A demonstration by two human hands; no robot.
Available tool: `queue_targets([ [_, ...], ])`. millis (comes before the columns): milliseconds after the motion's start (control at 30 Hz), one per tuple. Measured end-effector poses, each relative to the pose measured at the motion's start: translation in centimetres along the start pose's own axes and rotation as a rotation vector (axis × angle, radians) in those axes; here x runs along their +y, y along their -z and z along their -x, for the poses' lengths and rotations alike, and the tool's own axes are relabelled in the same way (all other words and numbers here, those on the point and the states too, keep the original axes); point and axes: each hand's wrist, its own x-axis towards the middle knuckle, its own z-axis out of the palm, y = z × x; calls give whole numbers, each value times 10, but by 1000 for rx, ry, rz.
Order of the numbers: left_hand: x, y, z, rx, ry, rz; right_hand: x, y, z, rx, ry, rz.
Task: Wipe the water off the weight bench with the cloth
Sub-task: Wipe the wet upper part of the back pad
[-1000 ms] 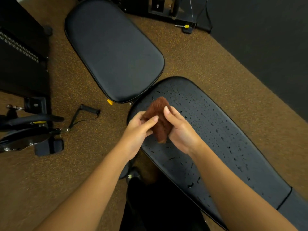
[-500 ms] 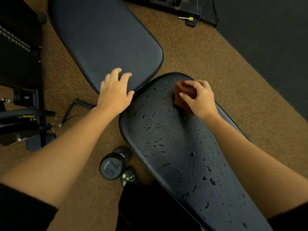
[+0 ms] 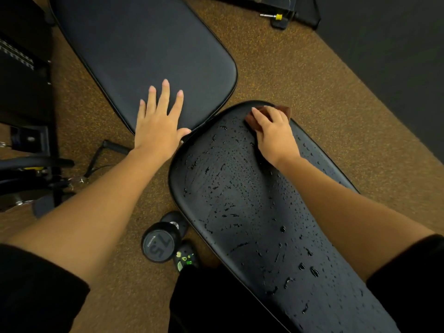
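**Pressing cloth point(image 3: 284, 109) onto wet weight bench point(image 3: 240, 200)**

Grips the bunched brown cloth in the right hand point(image 3: 274, 137), fingers curled over it, pushing it down on the bench's far rounded tip. Lays the left hand point(image 3: 156, 126) flat, fingers spread wide, on the near corner of the dry pad point(image 3: 144, 49) at left. Stretches lengthwise from near right to far left, beaded with drops, beside 1 dumbbell point(image 3: 158, 245) marked 7.5.

Gym, weight bench point(image 3: 252, 212), dumbbell point(image 3: 159, 245), rubber floor point(image 3: 300, 68)
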Motion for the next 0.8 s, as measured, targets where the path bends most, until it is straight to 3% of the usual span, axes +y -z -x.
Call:
queue_targets([
  [267,0,-2,-2,11,-9,12,-9,-5,26,-58,213,-10],
  [567,3,-3,-3,-8,21,40,-2,1,-7,-17,8,-49],
  [800,2,-2,-2,-9,21,45,-10,-3,15,-42,158,-71],
])
